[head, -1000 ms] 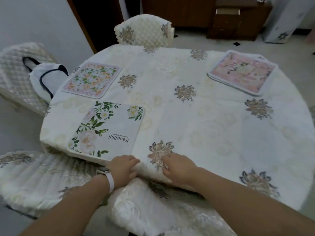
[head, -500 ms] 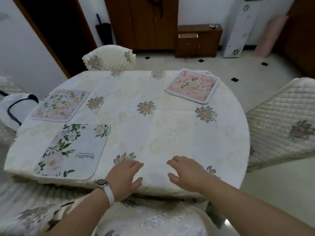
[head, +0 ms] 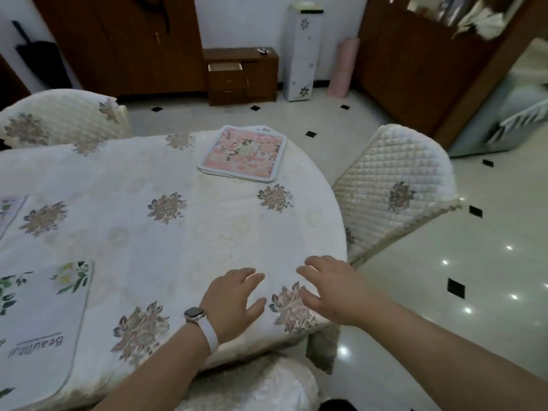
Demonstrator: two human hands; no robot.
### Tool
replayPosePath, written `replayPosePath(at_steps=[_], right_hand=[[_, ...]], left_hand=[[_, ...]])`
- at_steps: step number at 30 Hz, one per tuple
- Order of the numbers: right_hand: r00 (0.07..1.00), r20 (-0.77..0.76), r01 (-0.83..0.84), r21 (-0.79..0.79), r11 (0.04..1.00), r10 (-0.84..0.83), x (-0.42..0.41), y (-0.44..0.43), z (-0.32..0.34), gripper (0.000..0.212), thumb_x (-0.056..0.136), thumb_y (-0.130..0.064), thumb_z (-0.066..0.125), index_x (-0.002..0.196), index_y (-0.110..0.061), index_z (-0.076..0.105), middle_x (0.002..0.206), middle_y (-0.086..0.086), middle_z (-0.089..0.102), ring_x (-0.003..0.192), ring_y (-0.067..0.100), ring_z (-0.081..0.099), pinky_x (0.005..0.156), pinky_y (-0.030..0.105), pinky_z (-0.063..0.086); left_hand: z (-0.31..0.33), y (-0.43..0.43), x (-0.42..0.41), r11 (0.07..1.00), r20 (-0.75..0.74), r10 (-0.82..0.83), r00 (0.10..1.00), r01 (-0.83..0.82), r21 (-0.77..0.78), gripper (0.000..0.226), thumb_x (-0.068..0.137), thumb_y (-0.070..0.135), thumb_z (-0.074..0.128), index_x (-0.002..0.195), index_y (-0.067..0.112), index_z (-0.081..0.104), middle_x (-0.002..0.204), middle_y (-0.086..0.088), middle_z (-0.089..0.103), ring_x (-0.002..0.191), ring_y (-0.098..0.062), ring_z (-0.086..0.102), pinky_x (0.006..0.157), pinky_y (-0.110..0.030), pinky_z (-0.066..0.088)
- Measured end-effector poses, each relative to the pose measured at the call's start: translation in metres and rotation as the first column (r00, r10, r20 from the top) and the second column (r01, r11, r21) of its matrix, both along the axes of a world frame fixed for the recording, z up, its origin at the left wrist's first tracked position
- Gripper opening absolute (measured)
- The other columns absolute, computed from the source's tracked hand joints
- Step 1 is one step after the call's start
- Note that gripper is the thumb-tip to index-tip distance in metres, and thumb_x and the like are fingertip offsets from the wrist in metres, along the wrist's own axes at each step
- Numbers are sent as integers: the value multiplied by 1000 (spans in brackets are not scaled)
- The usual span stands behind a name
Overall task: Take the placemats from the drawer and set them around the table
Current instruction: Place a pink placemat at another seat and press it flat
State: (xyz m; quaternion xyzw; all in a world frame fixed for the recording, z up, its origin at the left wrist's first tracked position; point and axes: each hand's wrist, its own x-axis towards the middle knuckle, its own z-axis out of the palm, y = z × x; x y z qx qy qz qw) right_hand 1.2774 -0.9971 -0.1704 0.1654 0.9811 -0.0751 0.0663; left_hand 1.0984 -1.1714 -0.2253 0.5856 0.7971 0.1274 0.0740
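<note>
A round table [head: 178, 232] wears a cream cloth with embroidered flowers. A pink floral stack of placemats [head: 244, 154] lies at its far right edge. A white placemat with green leaves and the word "Beautiful" [head: 38, 327] lies at the near left. The corner of another floral placemat [head: 7, 209] shows at the left frame edge. My left hand [head: 231, 304], with a white watch on the wrist, hovers open over the near edge. My right hand [head: 335, 289] is open beside it, fingers spread, holding nothing. An open drawer [head: 224, 67] shows in the low cabinet beyond.
Quilted cream chairs stand at the right [head: 394, 185], far left [head: 59, 117] and just below me [head: 252, 384]. Glossy tiled floor [head: 444, 292] spreads to the right. A white floral cabinet [head: 302, 54] and a pink roll [head: 344, 66] stand by the far wall.
Both hands have let go of the tablecloth edge and lifted, opening. The view has swung to the right, so the left placemats slide off frame and the pink stack comes nearer centre.
</note>
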Motion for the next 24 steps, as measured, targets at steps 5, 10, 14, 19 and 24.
replayPosePath(at_steps=[5, 10, 14, 19, 24], right_hand=[[996, -18, 84, 22, 996, -84, 30, 50, 6, 56, 91, -52, 36, 133, -20, 55, 136, 7, 55, 119, 29, 54, 94, 45, 48], [988, -15, 150, -14, 989, -151, 70, 131, 0, 63, 86, -56, 27, 127, -20, 58, 130, 5, 57, 117, 28, 53, 94, 42, 45], [974, -37, 222, -30, 975, -223, 127, 206, 3, 53, 89, -53, 35, 130, -24, 55, 129, 1, 55, 119, 24, 50, 97, 40, 42], [950, -33, 309, -3, 951, -309, 209, 293, 14, 65, 82, -55, 22, 126, -21, 57, 124, 2, 57, 113, 25, 51, 91, 39, 45], [891, -79, 446, -25, 895, -446, 274, 348, 21, 69, 83, -58, 21, 132, -22, 53, 137, 0, 52, 122, 23, 48, 97, 39, 41]], left_hand=[[13, 68, 18, 999, -30, -50, 998, 50, -21, 54, 88, 52, 40, 127, 23, 63, 129, -2, 64, 113, -25, 62, 88, -44, 53], [23, 148, 53, 998, -57, -56, 997, 53, -38, 54, 88, 52, 38, 128, 23, 62, 132, -2, 62, 115, -25, 60, 88, -44, 53], [27, 227, 103, 995, -70, -94, 993, 90, -49, 45, 85, 47, 48, 117, 23, 68, 119, -2, 68, 102, -25, 67, 76, -41, 57], [46, 340, 180, 973, -103, -231, 967, 231, -9, 42, 85, 43, 49, 116, 21, 66, 117, -6, 68, 98, -27, 66, 76, -41, 56], [58, 416, 235, 936, -161, -348, 924, 353, 4, 42, 85, 45, 47, 119, 25, 62, 123, -2, 65, 107, -25, 63, 84, -43, 54]])
